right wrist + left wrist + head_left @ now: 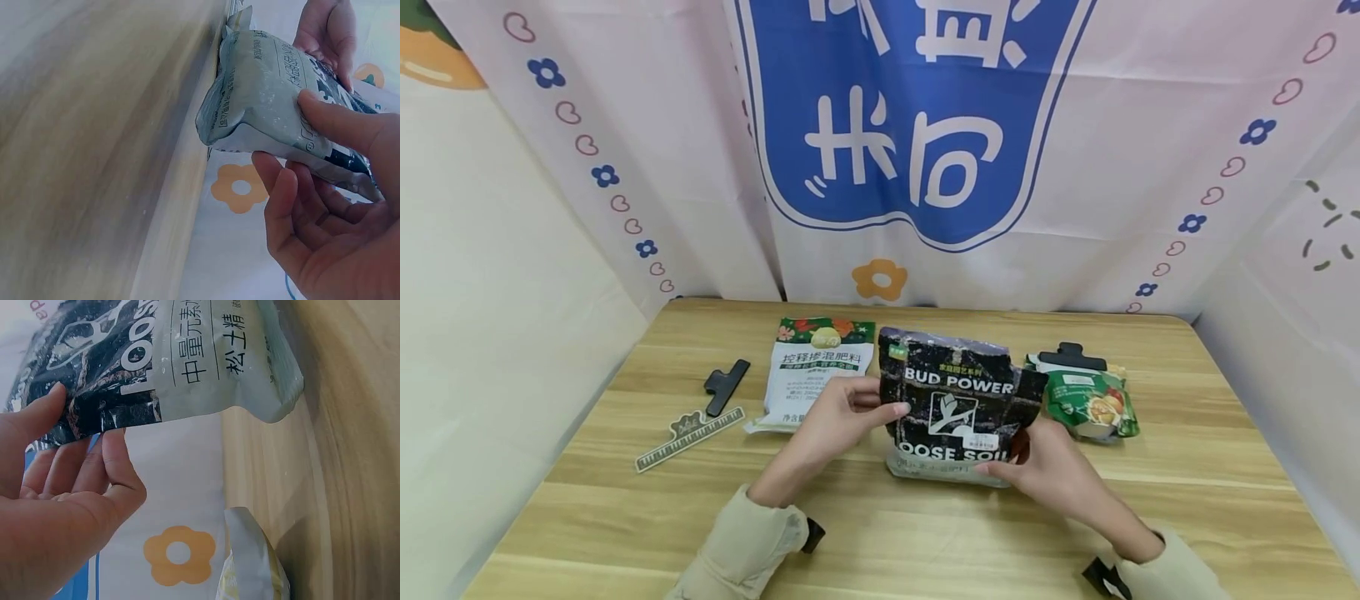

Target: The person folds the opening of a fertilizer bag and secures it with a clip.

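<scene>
A black and grey soil bag [943, 400] printed "BUD POWER" and "LOOSE SOIL" stands upright over the table's middle, its top folded over. My left hand [841, 414] grips its left edge, thumb on the front face and fingers behind. At the lower right edge, my right hand [1060, 467] pinches the bag with the thumb in front. The left wrist view shows the left thumb and fingers [115, 465] about the bag's side [206, 369]. In the right wrist view, the right hand [337, 212] holds the bag's grey lower part [269, 87].
Behind the left hand lies a white and green fertilizer bag [820, 375]. Further left are a black clip [726, 387] and a ruler [691, 437] with a piano-key pattern. A green bag [1090, 404] with a black clip [1072, 357] on its top lies at the right.
</scene>
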Demonstrator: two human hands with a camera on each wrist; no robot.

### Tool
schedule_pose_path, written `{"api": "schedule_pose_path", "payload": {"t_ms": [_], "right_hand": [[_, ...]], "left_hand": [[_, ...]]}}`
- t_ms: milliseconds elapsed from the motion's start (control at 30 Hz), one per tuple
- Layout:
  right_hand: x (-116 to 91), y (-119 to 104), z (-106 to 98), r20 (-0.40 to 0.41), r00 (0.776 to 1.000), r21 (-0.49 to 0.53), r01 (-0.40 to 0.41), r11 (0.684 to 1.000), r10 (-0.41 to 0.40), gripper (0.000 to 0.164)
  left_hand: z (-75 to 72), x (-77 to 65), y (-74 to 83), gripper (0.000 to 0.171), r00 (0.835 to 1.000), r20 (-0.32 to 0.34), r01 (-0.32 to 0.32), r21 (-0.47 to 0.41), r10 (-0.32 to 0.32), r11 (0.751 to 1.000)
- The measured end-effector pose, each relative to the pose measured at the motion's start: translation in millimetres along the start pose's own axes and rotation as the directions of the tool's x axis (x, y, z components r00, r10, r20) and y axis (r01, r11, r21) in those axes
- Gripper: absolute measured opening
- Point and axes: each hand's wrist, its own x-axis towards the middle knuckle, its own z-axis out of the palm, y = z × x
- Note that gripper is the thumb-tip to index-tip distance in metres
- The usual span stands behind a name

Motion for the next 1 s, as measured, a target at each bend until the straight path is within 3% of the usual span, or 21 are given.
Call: {"api": "schedule_pose_path", "payload": {"t_ms": [200, 400, 467, 800, 1000], "right_hand": [[-5, -4, 1, 0.009, 1.000, 0.013, 0.003, 1.000, -0.003, 0.033], [-9, -5, 4, 0.000, 0.999, 0.029, 0.035, 0.999, -0.035, 0.057], [-9, -5, 4, 0.000, 0.999, 0.033, 0.034, 0.999, -0.034, 0.057], [-11, -4, 4, 0.015, 0.996, 0.018, 0.092, 0.996, -0.093, 0.037], [-12, -6, 3, 0.019, 0.993, 0.044, 0.115, 0.992, -0.116, 0.052]], "left_hand": [[-2.6, -12.1, -3.0, 0.026, 1.000, 0.006, -0.029, 0.003, 0.029, 1.000], [-2.0, -20.2, -5.5, 0.025, 0.999, 0.020, -0.037, -0.016, 0.038, 0.999], [-1.8, -21.7, -6.2, 0.024, 0.999, 0.020, -0.035, -0.019, 0.035, 0.999], [-2.7, -31.6, -3.0, 0.021, 0.997, 0.044, -0.068, 0.007, 0.067, 0.998], [-3.0, -36.2, -0.2, 0.022, 0.997, 0.047, -0.061, 0.009, 0.060, 0.998]]}}
